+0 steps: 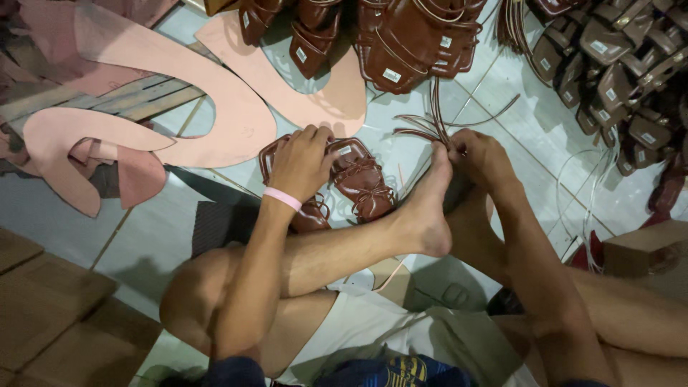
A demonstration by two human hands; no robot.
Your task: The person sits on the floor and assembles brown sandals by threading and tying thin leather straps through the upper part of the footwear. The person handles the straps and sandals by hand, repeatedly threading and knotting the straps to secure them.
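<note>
L hand (pixel 301 161) w/ pink wristband (pixel 282 198) gripped a brown strappy sandal (pixel 358 179) on the tiled floor (pixel 57 215), near picture center. R hand (pixel 481 154) at 2 o'clock of it pinched thin brown straps (pixel 430 125) by the bare foot (pixel 428 204). More sandals (pixel 401 43) piled at 12, pink cut sheets (pixel 229 107) at 10.

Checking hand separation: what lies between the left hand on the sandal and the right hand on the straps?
Head view: between the left hand and right hand lie a brown strappy sandal and the person's foot.
</note>
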